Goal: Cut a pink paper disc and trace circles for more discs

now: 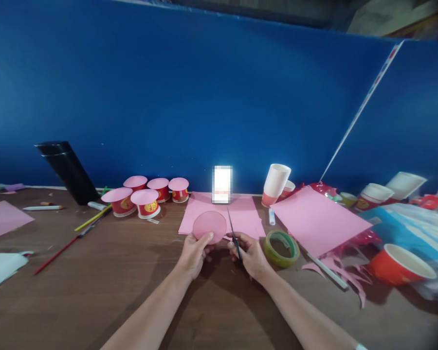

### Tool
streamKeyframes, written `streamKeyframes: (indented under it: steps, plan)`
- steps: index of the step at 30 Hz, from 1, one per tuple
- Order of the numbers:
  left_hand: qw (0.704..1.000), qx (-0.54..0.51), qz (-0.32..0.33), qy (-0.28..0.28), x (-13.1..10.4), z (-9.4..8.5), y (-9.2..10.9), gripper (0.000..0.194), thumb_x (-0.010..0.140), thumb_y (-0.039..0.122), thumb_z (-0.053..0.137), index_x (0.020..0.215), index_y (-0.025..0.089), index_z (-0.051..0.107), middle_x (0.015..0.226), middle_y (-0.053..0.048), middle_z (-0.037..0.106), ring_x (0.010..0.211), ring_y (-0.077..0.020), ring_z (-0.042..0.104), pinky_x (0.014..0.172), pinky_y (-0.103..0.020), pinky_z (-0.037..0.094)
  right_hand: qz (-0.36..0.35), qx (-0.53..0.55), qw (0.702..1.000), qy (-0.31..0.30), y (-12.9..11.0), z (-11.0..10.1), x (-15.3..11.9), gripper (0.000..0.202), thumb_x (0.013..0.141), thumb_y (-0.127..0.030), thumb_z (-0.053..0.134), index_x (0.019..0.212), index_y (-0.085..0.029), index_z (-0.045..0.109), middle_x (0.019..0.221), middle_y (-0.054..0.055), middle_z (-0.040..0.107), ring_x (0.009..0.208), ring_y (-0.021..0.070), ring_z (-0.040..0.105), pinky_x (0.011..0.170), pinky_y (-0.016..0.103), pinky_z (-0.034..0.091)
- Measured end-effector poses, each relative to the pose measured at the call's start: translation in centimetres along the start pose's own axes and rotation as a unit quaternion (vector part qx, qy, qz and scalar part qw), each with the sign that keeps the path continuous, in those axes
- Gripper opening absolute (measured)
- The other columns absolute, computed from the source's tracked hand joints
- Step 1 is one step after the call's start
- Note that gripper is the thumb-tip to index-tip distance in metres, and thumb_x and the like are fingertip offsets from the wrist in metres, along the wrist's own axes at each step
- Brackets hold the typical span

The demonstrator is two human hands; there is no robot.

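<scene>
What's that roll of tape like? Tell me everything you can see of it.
The roll of tape is a glossy yellow-green ring with a paler, patterned inner side. It lies flat on the brown table, close beside the right hand, near a pink sheet; whether it touches either is unclear.

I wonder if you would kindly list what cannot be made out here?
All in the head view:
- Screen content: pixelated, glaring.
- Left hand: some fingers hidden behind the pink disc.
- Scissors: handles covered by the right hand.
- Pink-topped red cups: insides hidden by their tops.
- Red object, far right: blurred.
</scene>
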State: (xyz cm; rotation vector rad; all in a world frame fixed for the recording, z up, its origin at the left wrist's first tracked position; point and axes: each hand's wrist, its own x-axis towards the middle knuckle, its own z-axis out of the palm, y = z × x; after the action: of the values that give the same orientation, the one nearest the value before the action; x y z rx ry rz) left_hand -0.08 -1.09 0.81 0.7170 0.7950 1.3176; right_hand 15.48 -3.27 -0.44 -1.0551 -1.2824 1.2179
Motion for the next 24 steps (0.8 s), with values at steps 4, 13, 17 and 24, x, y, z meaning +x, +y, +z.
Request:
streamKeyframes:
  steps: [4,13,17,24]
  plan:
    - [1.000,-0.003,-0.005,-0.014,0.0,-0.1,0.1,0.030,0.058,0.025,0.076,0.082,0.012,0.063,0.075,-0.005,0.069,0.064,-0.0140,0.063,0.060,-0.024,0.048,-0.002,0.012,1.000,0.009,-0.5,0.1,0.0,0.041,0.069,-0.043,0.068,0.098,-0.015,0.060,0.057,-0.004,0.053,0.047,0.0078,0.047,0.045,0.021,0.041]
    - [0.999,-0.034,0.003,-0.031,0.0,-0.1,0.6,0.026,0.060,0.023,0.074,0.081,0.013,0.061,0.078,-0.004,0.069,0.070,-0.0147,0.063,0.066,-0.026,0.050,0.023,0.023,0.999,0.023,-1.2,-0.1,0.0,0.044,0.069,-0.046,0.068,0.098,-0.015,0.058,0.057,-0.003,0.055,0.044,0.0065,0.049,0.037,0.016,0.032]
    - [0.999,-0.039,-0.004,-0.030,0.1,-0.1,0.5,0.023,0.059,0.022,0.075,0.076,0.015,0.061,0.070,0.000,0.067,0.064,-0.0111,0.061,0.064,-0.023,0.048,0.021,0.007,0.999,0.032,-1.1,-0.1,0.0,0.044,0.068,-0.047,0.067,0.097,-0.015,0.059,0.056,-0.004,0.055,0.043,0.0068,0.050,0.036,0.014,0.032]
    - [0.999,-0.018,-0.004,-0.042,0.1,-0.1,0.9,0.032,0.060,0.022,0.075,0.086,0.015,0.059,0.072,0.000,0.066,0.058,-0.0091,0.060,0.054,-0.019,0.048,0.024,0.010,0.999,0.028,-1.1,-0.2,0.0,0.045,0.069,-0.047,0.067,0.099,-0.015,0.058,0.057,-0.003,0.055,0.043,0.0070,0.050,0.036,0.015,0.033]
